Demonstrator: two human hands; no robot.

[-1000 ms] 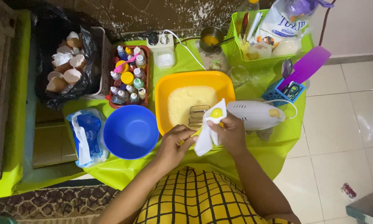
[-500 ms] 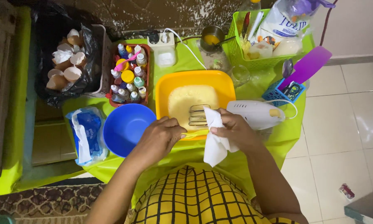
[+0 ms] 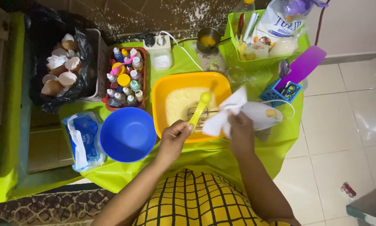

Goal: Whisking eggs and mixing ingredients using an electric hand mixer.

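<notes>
Now | left hand [image 3: 174,138] grip closed on yellow spoon [image 3: 199,109] | right hand [image 3: 239,130] pinching white tissue [image 3: 227,113], mixer [image 3: 261,116] half hidden

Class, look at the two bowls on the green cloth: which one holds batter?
The orange square bowl, right of the empty round blue bowl; pale yellow batter fills it.

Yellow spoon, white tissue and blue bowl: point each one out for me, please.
yellow spoon [image 3: 204,98], head view, on its round bowl end.
white tissue [image 3: 226,113], head view, on the middle of the crumpled sheet.
blue bowl [image 3: 127,133], head view, on its inner floor.
</notes>
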